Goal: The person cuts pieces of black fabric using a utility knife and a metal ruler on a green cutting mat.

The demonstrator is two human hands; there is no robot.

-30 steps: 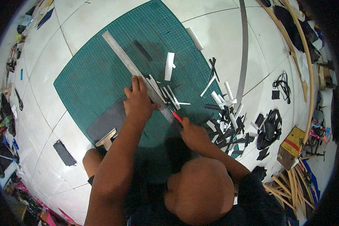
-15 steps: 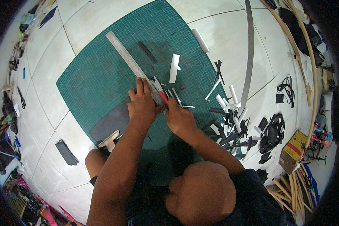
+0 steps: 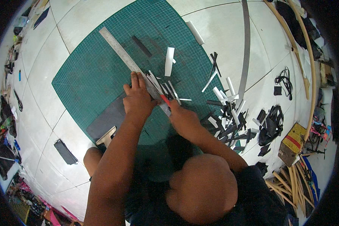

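Note:
A long metal ruler point(image 3: 118, 46) lies aslant on the green cutting mat point(image 3: 77, 75). My left hand point(image 3: 137, 101) presses down on it with fingers stretched out and thumb apart. In my closed right hand point(image 3: 185, 119) is a red-handled cutter point(image 3: 165, 100), held at the ruler's right edge near its lower end; the blade is too small to make out. Thin white strips point(image 3: 172, 89) lie just right of the ruler. Beneath my left forearm a dark grey sheet point(image 3: 106, 117) rests on the mat, with a pale wide-edged tool point(image 3: 107, 136) at its lower corner.
A white piece point(image 3: 169, 62) and a dark strip point(image 3: 141, 46) lie farther up the mat. Black and white offcuts point(image 3: 229, 122) heap at its right edge. A long grey band point(image 3: 245, 52) crosses the tiled floor, and a yellow box point(image 3: 293, 140) and wooden sticks point(image 3: 295, 180) stand right.
The cutter and my right hand have shifted slightly along the ruler, toward me. My left hand keeps its place on the ruler. The whole view has moved a little.

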